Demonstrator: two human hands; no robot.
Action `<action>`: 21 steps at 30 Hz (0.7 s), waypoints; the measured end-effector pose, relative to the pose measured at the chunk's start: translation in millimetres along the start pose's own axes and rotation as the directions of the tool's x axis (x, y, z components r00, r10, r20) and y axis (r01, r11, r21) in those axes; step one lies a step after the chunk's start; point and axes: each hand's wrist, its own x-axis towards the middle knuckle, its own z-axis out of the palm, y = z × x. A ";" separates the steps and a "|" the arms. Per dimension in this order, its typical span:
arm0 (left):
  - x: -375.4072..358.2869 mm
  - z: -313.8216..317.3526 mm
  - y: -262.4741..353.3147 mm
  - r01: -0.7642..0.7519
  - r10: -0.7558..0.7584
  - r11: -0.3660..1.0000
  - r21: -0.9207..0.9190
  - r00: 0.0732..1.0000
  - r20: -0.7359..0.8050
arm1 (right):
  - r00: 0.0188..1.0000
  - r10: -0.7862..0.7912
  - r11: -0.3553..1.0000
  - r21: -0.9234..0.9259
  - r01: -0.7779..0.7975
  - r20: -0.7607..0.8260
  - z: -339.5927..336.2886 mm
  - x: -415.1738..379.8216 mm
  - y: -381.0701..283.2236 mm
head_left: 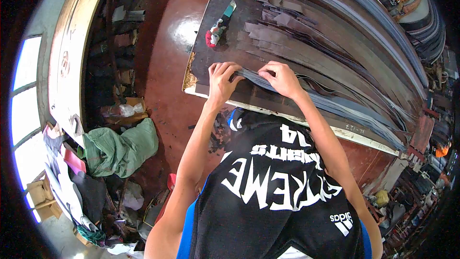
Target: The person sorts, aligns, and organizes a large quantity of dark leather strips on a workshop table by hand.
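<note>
Bundle of thin grey strips (258,80) lies along the near edge of the dark table (239,17), its end near the chipped corner (190,73). Left hand (221,84) closed on the bundle's end; right hand (285,81) pinches it slightly farther along. Hands apart, short span of strips between. Beyond: brown strips (282,37) in fanned rows; wrapped tool (221,25), teal at one end, red at other. Green sack (127,146) well left, beyond red floor (165,76).
</note>
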 end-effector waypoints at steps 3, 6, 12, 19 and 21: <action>1.3 -0.1 -0.1 -0.018 0.018 1.000 0.009 1.000 -0.008 | 0.998 0.068 0.994 0.086 -0.069 0.009 -0.4 3.7 0.3; 2.3 -1.1 -1.2 -0.031 0.031 0.999 0.016 0.999 0.008 | 0.984 0.170 0.976 0.129 -0.175 0.050 -3.2 10.0 1.6; 1.9 -1.5 -3.2 -0.036 0.035 0.999 0.018 0.999 0.026 | 0.995 0.082 0.996 0.048 -0.079 -0.049 4.8 11.7 -6.6; 4.7 -2.7 1.7 0.057 -0.056 0.998 -0.026 0.997 0.046 | 0.995 -0.064 0.996 -0.061 0.060 -0.075 10.8 4.2 -8.5; 5.8 -3.7 2.5 0.029 -0.030 1.000 0.010 0.998 0.058 | 0.990 -0.096 0.993 -0.073 0.089 -0.106 13.2 3.7 -6.5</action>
